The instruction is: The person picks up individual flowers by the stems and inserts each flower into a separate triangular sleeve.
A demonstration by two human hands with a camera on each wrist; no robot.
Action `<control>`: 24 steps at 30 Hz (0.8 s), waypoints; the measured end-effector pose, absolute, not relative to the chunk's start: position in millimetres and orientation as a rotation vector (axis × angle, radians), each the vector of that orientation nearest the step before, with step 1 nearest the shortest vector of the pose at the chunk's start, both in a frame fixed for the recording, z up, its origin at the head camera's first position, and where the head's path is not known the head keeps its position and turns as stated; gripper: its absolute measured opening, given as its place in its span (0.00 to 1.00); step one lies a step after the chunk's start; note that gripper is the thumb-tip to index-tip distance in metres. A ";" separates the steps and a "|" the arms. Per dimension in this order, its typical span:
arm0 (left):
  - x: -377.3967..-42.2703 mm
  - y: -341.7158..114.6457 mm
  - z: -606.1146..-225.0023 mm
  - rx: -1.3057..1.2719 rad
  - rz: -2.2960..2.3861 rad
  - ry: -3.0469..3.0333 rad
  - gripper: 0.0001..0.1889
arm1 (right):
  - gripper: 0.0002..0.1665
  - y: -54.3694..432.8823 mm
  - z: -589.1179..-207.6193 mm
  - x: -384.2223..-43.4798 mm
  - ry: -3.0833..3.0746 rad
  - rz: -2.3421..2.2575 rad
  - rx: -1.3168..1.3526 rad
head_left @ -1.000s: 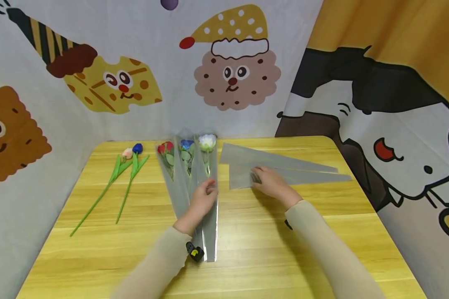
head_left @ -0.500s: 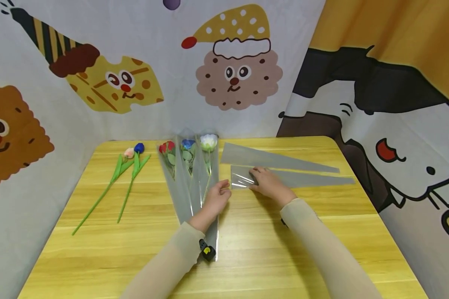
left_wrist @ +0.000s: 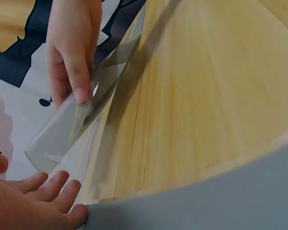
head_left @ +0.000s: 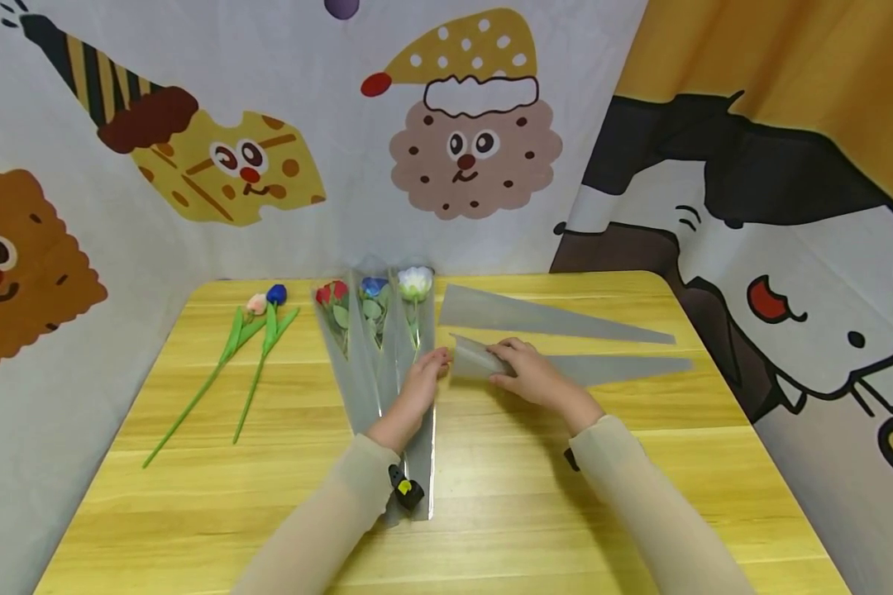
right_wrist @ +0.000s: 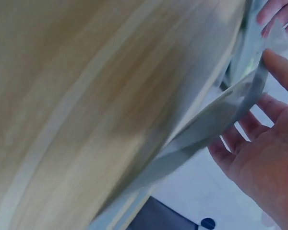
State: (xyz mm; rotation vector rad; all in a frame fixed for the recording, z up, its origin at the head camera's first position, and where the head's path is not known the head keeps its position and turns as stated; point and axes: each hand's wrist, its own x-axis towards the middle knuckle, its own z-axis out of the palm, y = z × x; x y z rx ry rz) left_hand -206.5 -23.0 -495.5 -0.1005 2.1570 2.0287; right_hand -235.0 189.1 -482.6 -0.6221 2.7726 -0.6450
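Note:
My right hand grips a clear, tapered flower sleeve, its thumb on one face and fingers on the other. The sleeve's wide end is curled up off the table, as the left wrist view shows, and its narrow tail points right. My left hand is beside that wide end, fingers loosely extended, holding nothing. Under my left forearm lie three sleeved flowers: a red rose, a blue flower and a white flower.
A second flat clear sleeve lies behind the gripped one. At the left are two unwrapped tulips, one pink and one blue. The wooden table backs onto a printed cloth.
My right hand has raised and curled the sleeve's wide end, which lay flat before. My left hand moved right from the wrapped flowers, then drew back slightly beside that end.

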 end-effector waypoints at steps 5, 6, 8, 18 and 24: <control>-204.3 -24.9 -495.4 -0.062 2.106 1.926 0.25 | 0.41 182.0 -480.8 -225.4 2.771 -0.618 -0.648; -203.8 -25.2 -495.8 -0.050 2.134 1.845 0.25 | 0.42 180.0 -481.0 -224.0 2.770 -0.621 -0.654; -203.1 -26.5 -496.5 -0.019 2.186 1.672 0.26 | 0.42 175.8 -482.1 -221.6 2.779 -0.642 -0.683; -200.3 -33.9 -495.0 0.014 2.270 1.361 0.25 | 0.16 154.4 -484.6 -219.6 3.039 -0.834 -0.831; -197.4 -32.3 -491.6 -0.002 2.276 1.371 0.25 | 0.11 148.8 -484.4 -220.0 3.109 -0.892 -0.832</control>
